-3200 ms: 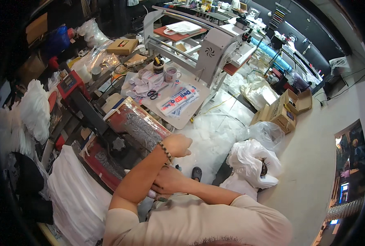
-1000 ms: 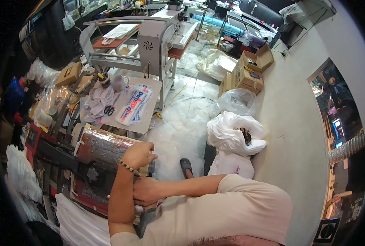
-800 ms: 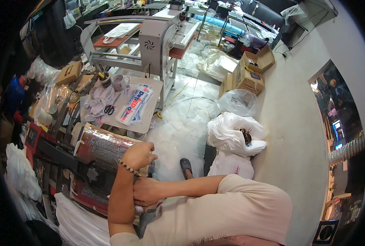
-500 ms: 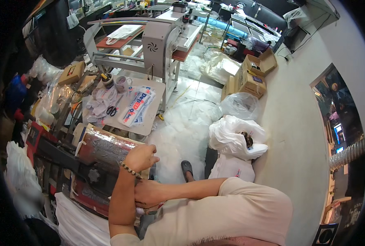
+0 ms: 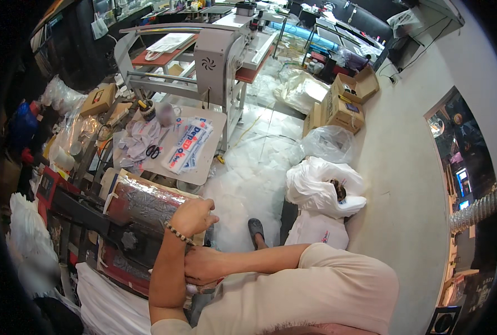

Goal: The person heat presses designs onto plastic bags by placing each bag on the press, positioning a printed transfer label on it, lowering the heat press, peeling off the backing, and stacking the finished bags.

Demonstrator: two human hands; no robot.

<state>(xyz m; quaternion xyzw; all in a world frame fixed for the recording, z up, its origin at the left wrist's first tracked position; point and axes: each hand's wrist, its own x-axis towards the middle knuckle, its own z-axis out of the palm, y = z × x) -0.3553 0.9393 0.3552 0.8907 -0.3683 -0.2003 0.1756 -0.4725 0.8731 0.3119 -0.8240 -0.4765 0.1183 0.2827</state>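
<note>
A heat press with a dark arm (image 5: 86, 209) stands at the lower left, its red-edged plate (image 5: 148, 195) covered in shiny, crinkled film. My left hand (image 5: 192, 216), with a beaded bracelet at the wrist, rests by the plate's right edge. Its fingers are loosely curled and slightly apart, with nothing visible in them. Below it, my right hand (image 5: 203, 264) reaches across behind my left forearm, which hides its fingers. A small pale thing (image 5: 191, 288) shows just under the right hand; its kind is unclear. White cloth (image 5: 111, 301) hangs in front of the press.
Ahead, a small board (image 5: 201, 174) carries printed plastic pieces (image 5: 188, 146), black scissors (image 5: 153, 151) and a blurred mug. A large grey machine (image 5: 209, 67) stands beyond. To the right are white bags (image 5: 324, 187), cardboard boxes (image 5: 340, 111), clear plastic and the wall.
The view has shifted very slightly. Both hands stay in nearly the same place, the left hand's fingers drawn a little closer together.
</note>
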